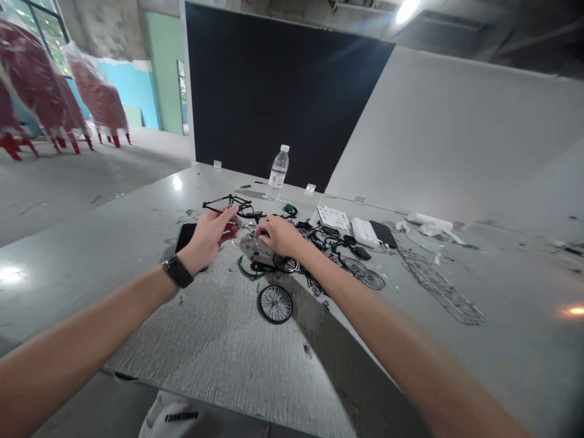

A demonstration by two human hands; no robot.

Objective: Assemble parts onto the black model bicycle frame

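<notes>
Both hands worked close together above the table (pixel 196 340), and the step looked like fine fingertip handling of small model-bicycle parts. The left hand (pixel 207 238) was curled with its thumb and fingers drawn inward, just beside a black bicycle frame (pixel 230 202); whether it gripped that frame or only overlapped it in view could not be told. The right hand (pixel 276 234) faced it with bent fingers brought nearly together, but whatever it might have been pinching was too small to make out. Any next move from there seemed to call for a light, precise touch, since the parts were thin and many lay crowded under and beside the right wrist. A spoked wheel (pixel 275 304) lay flat nearer the person, apart from the cluster, while a green curved part (pixel 249 271) and a second wheel (pixel 286 263) lay just below the hands. As for containers, a clear plastic bottle (pixel 277 175) stood capped and upright beyond the parts, its fill level unclear. A white box (pixel 364 232) lay beside a printed sheet (pixel 333 217), and nothing showed of what it held. A dark phone (pixel 185 237) lay partly hidden behind the left hand.
</notes>
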